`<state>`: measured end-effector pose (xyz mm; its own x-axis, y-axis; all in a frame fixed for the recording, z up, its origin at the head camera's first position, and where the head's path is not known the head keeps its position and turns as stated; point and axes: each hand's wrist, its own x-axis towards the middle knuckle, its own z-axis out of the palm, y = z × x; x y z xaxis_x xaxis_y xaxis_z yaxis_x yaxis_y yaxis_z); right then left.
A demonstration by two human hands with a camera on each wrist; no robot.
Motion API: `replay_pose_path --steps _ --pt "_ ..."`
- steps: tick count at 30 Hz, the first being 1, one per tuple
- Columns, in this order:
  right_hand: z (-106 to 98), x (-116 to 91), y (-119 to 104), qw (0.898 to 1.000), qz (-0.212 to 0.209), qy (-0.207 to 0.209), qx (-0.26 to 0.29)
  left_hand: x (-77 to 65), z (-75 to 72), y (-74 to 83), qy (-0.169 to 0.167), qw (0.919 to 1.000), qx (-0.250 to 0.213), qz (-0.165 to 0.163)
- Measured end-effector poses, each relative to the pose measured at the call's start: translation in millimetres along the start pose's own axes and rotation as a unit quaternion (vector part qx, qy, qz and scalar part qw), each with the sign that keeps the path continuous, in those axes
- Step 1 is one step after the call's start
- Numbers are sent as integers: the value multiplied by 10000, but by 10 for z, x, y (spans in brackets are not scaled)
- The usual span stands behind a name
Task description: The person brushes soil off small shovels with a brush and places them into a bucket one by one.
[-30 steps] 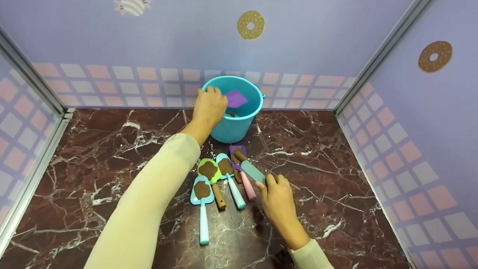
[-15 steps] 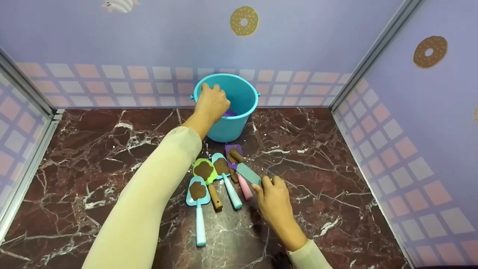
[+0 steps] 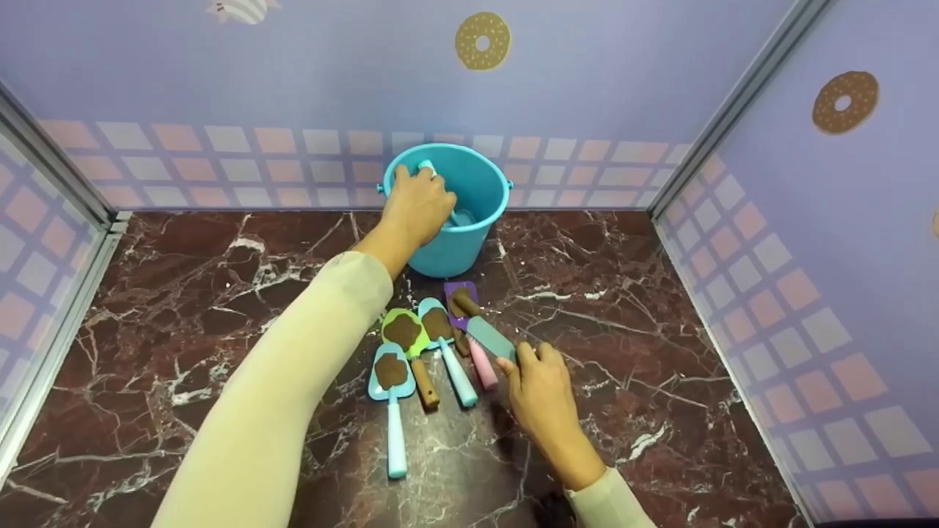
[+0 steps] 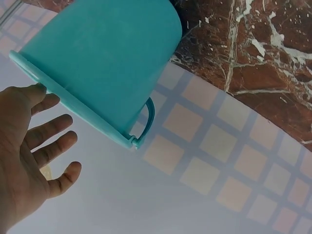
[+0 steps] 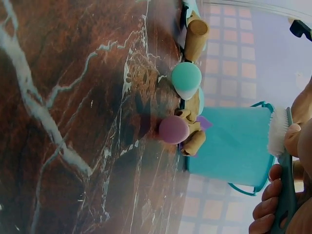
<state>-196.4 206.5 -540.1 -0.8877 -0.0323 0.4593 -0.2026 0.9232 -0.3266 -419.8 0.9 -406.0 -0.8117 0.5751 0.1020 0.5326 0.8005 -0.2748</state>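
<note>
My left hand (image 3: 422, 205) is over the near-left rim of a turquoise bucket (image 3: 447, 253). In the left wrist view its thumb touches the rim; the fingers are loosely spread and the palm holds nothing. Beneath that hand, inside the bucket, a pale blue handle (image 3: 428, 169) leans and runs toward a blue trowel head. My right hand (image 3: 544, 392) grips a dark teal brush (image 3: 491, 339); the right wrist view shows its white bristles (image 5: 278, 131). The brush's head end is at the brown lumps (image 3: 463, 301) on a purple trowel (image 3: 456, 323) with a pink handle.
Side by side lie a blue trowel (image 3: 396, 433), a green trowel (image 3: 424, 385) with a wooden handle and a pale blue trowel (image 3: 458, 378), each bearing brown material. They rest on dark red marble-patterned floor (image 3: 623, 352). Lilac walls (image 3: 330, 59) enclose the back and sides.
The purple blade seen leaning in the bucket sank lower and is now out of sight; a pale blue handle now shows under the left hand. The right hand with the brush stayed nearly still.
</note>
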Motion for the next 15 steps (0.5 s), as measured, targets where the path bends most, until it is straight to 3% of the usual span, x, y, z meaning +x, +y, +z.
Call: replay_pose_path --steps 4,7,11,15 --pt "-12 -13 0 9999 71 28 108 -188 -8 7 219 9984 -491 -187" --pt "-31 -28 7 9998 130 57 156 -411 -7 43 465 9924 -1035 -476" --pt "-53 -49 1 9995 201 61 244 -870 88 143 751 9761 -1768 -1014" --pt "-53 -63 -29 9991 266 39 326 -1450 331 314 646 9537 -2396 -1697"
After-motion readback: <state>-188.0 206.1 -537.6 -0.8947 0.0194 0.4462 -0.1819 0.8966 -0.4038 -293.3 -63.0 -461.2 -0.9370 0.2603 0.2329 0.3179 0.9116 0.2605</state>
